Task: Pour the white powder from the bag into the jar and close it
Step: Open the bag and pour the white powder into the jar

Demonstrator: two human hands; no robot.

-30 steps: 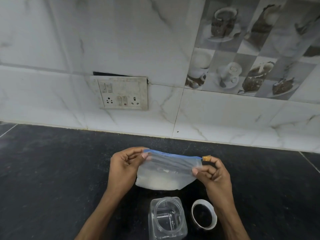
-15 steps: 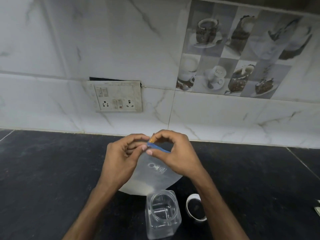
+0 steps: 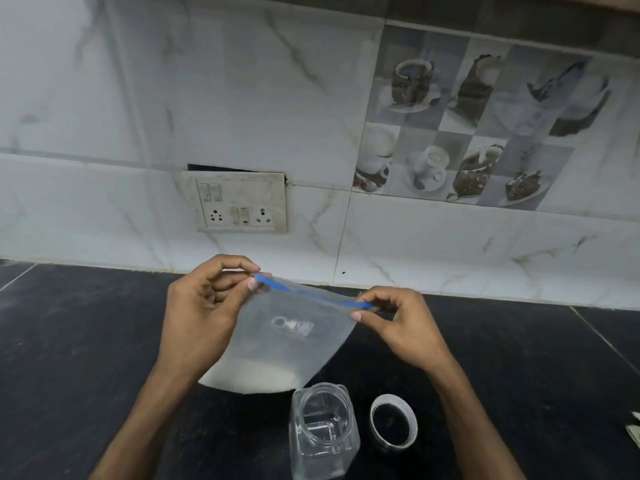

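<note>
The right hand (image 3: 401, 327) has slid from beside the left hand (image 3: 201, 313) out to the right end of the bag's blue strip (image 3: 311, 292).

Both hands hold a clear plastic bag (image 3: 291, 341) up above a black counter (image 3: 69, 341), each pinching one end of the strip between thumb and fingers, left end higher than right. White powder (image 3: 252, 375) sits in the bag's bottom, sagging to the left. Just near of the bag, an open clear jar (image 3: 323, 427) stands upright on the counter, and its white-rimmed lid (image 3: 393, 424) lies just to its right. On the far tiled wall (image 3: 104, 116), a switch panel (image 3: 242, 202) sits above the hands.
</note>
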